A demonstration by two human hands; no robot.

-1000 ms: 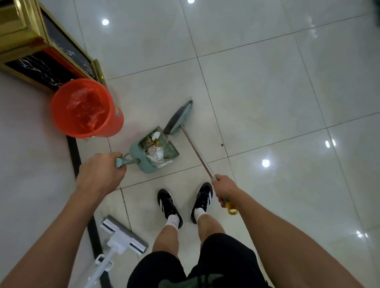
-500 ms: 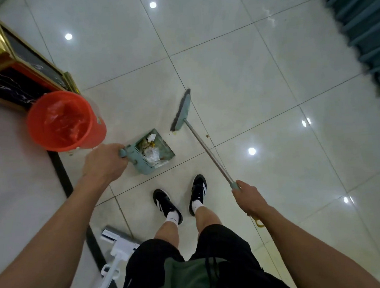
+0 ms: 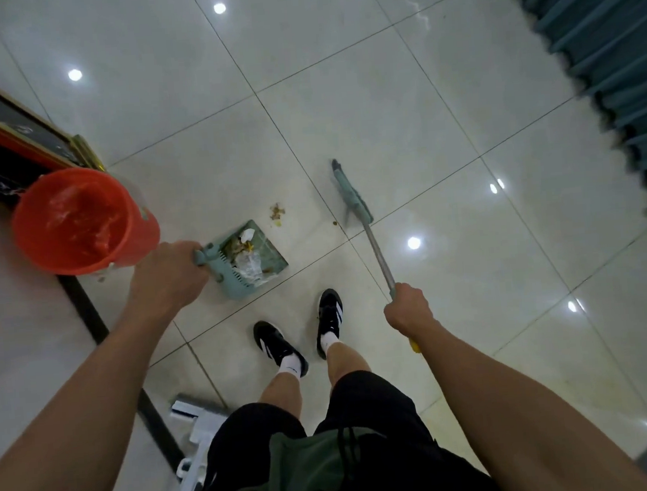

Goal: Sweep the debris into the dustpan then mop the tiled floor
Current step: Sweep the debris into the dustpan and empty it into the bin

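Note:
My left hand (image 3: 169, 273) grips the handle of a pale green dustpan (image 3: 272, 255) that rests on the tiled floor and holds paper scraps and brownish debris. A small pile of yellow-brown debris (image 3: 277, 212) lies on the tile just beyond the pan's lip. My right hand (image 3: 408, 308) grips the metal handle of a green broom (image 3: 352, 194), whose head rests on the floor to the right of the debris. One tiny crumb (image 3: 335, 224) lies beside the broom head. A white flat mop (image 3: 191, 430) lies on the floor at my lower left, partly hidden by my shorts.
An orange bucket (image 3: 130, 225) lined with a plastic bag stands just left of the dustpan. Behind it is a gold-framed dark cabinet (image 3: 34, 132). Teal curtains (image 3: 610, 67) hang at the right. My two feet (image 3: 305, 332) stand below the dustpan.
The broom head has swung away from the dustpan's lip to the right, leaving a small debris pile on the tile. The view has turned right, showing more curtain.

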